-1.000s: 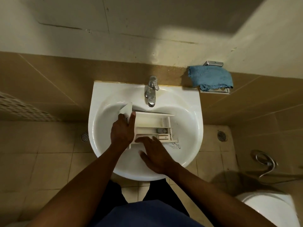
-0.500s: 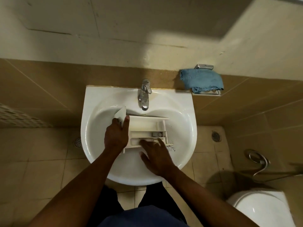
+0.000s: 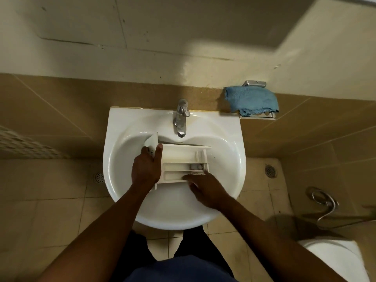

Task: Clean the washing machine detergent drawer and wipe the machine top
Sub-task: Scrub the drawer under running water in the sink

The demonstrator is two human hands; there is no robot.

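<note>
Right hand (image 3: 205,188) has shifted along the near compartment of the drawer (image 3: 179,155). Its fingers are stretched out and blurred, judged to be rubbing residue loose. Left hand (image 3: 145,169) is unchanged: curled round the drawer's front panel, thumb on the inner face, steadying it. The drawer lies in the sink (image 3: 122,180) below the tap (image 3: 181,121), so rinse water would drain. The cloth (image 3: 252,97) lies on a wall shelf (image 3: 257,117).

wall: cream plaster (image 3: 183,37) above, tan tiles (image 3: 61,110) below, a shadow across its top right | floor: beige tiles (image 3: 50,220), left drain (image 3: 99,177), right drain (image 3: 270,170) | white sink (image 3: 126,123) against wall, chrome tap (image 3: 181,119) | lower right: white toilet (image 3: 335,259), metal hose (image 3: 323,202) looped near it
</note>
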